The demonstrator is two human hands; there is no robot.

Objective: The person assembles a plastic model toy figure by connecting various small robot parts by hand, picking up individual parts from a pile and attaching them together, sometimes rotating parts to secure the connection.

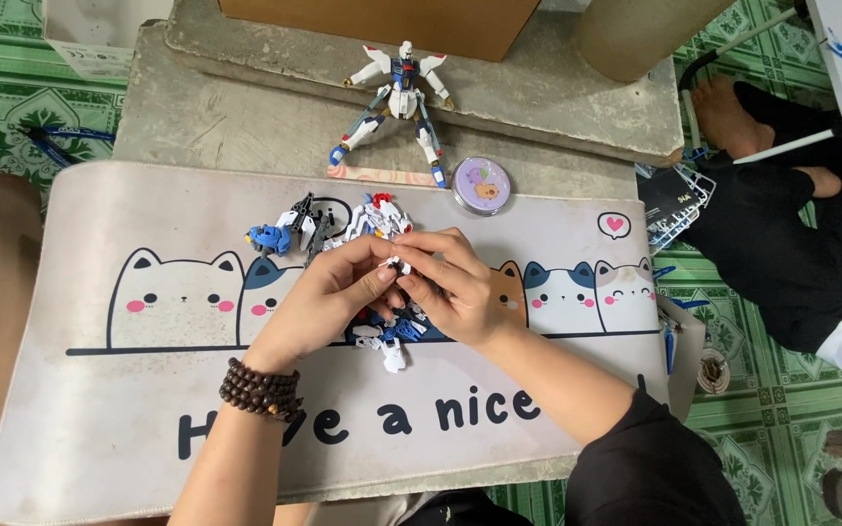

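- Floor (772, 419): green patterned tile.
- Table (197, 122): grey stone slab.
- Desk mat (99, 390): cat print, lying across the table.
- Left hand (319, 307), right hand (450, 282): fingers pinched together on a small white model part (397, 263) above mat centre; its long axis cannot be told.
- Finished robot model (397, 102): lying flat, head pointing away.
- Round lilac tin (480, 185).

Glossy plastic model parts (387, 336), matt cloth mat (99, 409), rough concrete slab (216, 117)

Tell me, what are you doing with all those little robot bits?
A person's left hand and right hand pinch a small white plastic piece between their fingertips over a cat-print mat. Loose blue and white parts lie under the hands. A finished toy robot stands on the concrete slab behind, beside a round purple tin.
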